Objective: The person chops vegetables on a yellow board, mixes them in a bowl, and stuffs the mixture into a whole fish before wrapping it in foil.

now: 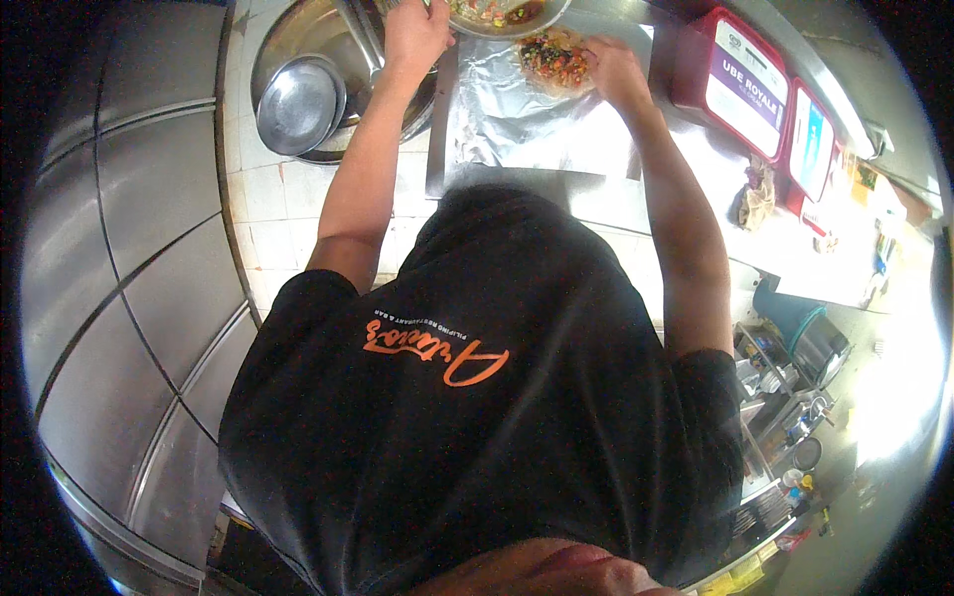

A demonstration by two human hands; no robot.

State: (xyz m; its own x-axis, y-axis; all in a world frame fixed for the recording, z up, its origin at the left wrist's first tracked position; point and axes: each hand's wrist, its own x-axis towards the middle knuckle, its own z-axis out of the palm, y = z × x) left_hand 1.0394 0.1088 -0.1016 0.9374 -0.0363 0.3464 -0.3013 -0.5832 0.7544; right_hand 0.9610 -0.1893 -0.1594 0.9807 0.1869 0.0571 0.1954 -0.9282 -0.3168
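A sheet of aluminium foil (514,123) lies on the steel counter in front of me. Near its far right part rests a flat piece of food (553,65) topped with diced red and green bits and something dark; I cannot tell what the base is. My right hand (615,68) touches the right edge of that food with its fingertips. At the top edge of the view, a metal bowl (501,31) with chopped vegetables and brown liquid is tilted above the foil. Beside the bowl's left side is my left hand (417,31), fingers curled, its grip partly cut off by the frame.
At the left, a large metal basin (298,37) holds a smaller round metal bowl (299,104). Red ice cream tubs (693,63) stand on the right, near a crumpled brown bag (756,201). Steel cabinet doors (156,179) line the far left; a cluttered rack (768,417) stands lower right.
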